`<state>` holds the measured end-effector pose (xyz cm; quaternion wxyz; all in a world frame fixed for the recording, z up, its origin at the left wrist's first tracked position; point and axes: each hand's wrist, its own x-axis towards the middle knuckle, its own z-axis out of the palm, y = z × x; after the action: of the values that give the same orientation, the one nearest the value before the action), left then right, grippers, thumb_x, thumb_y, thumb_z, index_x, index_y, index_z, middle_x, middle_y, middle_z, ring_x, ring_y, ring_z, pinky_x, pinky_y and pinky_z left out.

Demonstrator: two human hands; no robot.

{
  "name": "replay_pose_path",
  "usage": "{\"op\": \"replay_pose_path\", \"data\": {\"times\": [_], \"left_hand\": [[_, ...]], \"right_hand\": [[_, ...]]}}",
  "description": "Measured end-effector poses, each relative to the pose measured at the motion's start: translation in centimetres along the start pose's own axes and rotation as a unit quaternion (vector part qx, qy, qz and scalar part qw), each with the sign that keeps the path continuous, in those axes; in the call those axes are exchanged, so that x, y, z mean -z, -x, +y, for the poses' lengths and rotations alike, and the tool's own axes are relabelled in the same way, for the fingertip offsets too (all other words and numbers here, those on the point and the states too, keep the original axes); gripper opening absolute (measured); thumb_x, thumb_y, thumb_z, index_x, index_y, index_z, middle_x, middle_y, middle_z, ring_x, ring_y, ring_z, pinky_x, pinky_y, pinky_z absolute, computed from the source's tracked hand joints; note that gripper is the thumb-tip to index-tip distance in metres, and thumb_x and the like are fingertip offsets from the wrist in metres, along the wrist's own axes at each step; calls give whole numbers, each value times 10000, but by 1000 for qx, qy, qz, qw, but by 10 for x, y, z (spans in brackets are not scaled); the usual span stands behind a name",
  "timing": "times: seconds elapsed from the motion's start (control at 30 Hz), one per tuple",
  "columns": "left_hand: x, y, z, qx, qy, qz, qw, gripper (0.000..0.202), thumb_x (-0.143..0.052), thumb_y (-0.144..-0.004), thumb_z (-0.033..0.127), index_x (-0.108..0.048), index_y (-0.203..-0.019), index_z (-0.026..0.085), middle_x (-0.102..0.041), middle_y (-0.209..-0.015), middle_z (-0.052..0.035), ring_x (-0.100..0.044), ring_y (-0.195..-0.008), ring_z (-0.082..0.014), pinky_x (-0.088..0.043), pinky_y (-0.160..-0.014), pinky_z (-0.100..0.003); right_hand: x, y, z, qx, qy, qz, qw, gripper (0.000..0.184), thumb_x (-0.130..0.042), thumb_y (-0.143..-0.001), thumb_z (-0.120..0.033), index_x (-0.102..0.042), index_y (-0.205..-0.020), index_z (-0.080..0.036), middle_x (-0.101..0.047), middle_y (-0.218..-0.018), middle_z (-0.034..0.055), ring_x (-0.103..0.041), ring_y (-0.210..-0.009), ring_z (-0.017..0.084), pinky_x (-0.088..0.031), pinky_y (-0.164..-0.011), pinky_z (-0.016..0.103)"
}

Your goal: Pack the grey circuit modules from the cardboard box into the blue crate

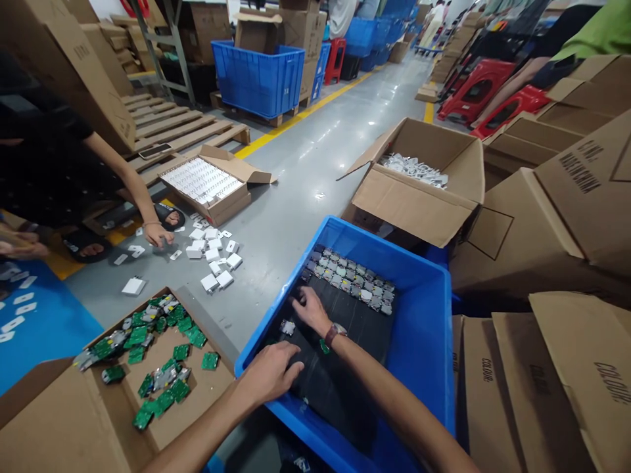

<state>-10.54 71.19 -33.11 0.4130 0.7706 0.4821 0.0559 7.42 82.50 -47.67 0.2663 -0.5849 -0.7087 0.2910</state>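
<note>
A blue plastic bin [419, 259] stands in front of me, lined with a black sheet [340, 387]. Rows of small grey electronic modules [345, 276] lie packed at its far end. My right hand [313, 312] reaches inside by the left wall, just short of those rows. Its fingers are curled; what they hold, if anything, is hidden. My left hand [273, 371] hovers over the bin's left rim, fingers stretched and thumb apart, holding nothing visible. A single module [287, 326] rests on the sheet between both hands. Partly behind my right wrist shows a green circuit board [324, 346].
An open carton [197, 401] on the left holds loose green circuit boards [165, 394]. White cases [214, 253] lie scattered on the floor near another person's hand [158, 233]. Beyond the bin stands a carton [414, 203] of white parts. Cardboard boxes [517, 381] crowd the right.
</note>
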Motion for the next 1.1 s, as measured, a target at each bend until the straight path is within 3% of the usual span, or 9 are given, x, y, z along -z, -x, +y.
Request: {"op": "replay_pose_path", "data": {"times": [0.1,0.17,0.3,0.47,0.6,0.77,0.97,1.1], "left_hand": [[-1,-1,-1,-14,7,7,1000,347,-485,-985,350,-657,-1232,178,-690,-1272,-110,-643,-1174,-284,-499,-1002,-375],[-1,-1,-1,-18,10,9,1000,344,-489,-983,345,-656,-1234,180,-685,-1280,-111,-643,-1175,-280,-495,-1009,-374],[-1,0,0,0,3,9,1000,353,-489,-984,367,-660,-1227,177,-704,-1219,-118,-657,-1143,-297,-513,-969,-396],[0,2,2,1,3,8,1000,368,-470,-994,375,-644,-1250,175,-705,-1223,-112,-652,-1154,-289,-503,-979,-388],[0,1,2,1,-1,4,1000,361,-472,-993,377,-646,-1244,184,-703,-1228,-107,-651,-1154,-284,-507,-967,-376],[1,1,2,3,-5,2,1000,361,-466,-994,379,-652,-1234,184,-701,-1235,-108,-643,-1168,-284,-512,-961,-371],[2,2,3,0,1,6,1000,369,-464,-994,385,-651,-1237,179,-701,-1230,-116,-641,-1169,-283,-509,-976,-374],[1,2,2,-1,3,4,1000,373,-462,-995,383,-645,-1244,174,-700,-1235,-116,-640,-1172,-285,-505,-986,-383]], "right_hand": [[-4,36,-10,100,67,-146,982,450,-752,-796,-429,-632,-1172,-214,-613,-1054,68,-583,-903,211,-509,-825,342],[-6,49,-11,132,107,-175,970,366,-737,-813,-364,-643,-1132,-210,-613,-1045,71,-575,-934,222,-493,-847,343],[6,37,1,74,147,-81,983,214,-601,-896,-265,-654,-1093,-201,-618,-1017,81,-569,-962,231,-471,-887,345],[32,-5,29,-12,138,55,989,309,-529,-931,-323,-640,-1171,-164,-624,-1066,128,-563,-1042,277,-474,-937,399],[31,-18,43,-30,132,66,989,401,-576,-876,-324,-616,-1239,-158,-619,-1137,138,-561,-1104,289,-465,-981,411],[18,-22,50,-105,115,112,981,472,-583,-871,-423,-598,-1228,-116,-628,-1131,179,-570,-1091,311,-458,-989,425],[12,-28,52,-139,57,149,977,477,-586,-871,-454,-585,-1216,-125,-608,-1162,189,-573,-1100,315,-466,-995,445],[14,-28,54,-124,27,138,982,546,-671,-787,-378,-554,-1258,-130,-593,-1203,187,-584,-1104,313,-476,-992,457]]}}
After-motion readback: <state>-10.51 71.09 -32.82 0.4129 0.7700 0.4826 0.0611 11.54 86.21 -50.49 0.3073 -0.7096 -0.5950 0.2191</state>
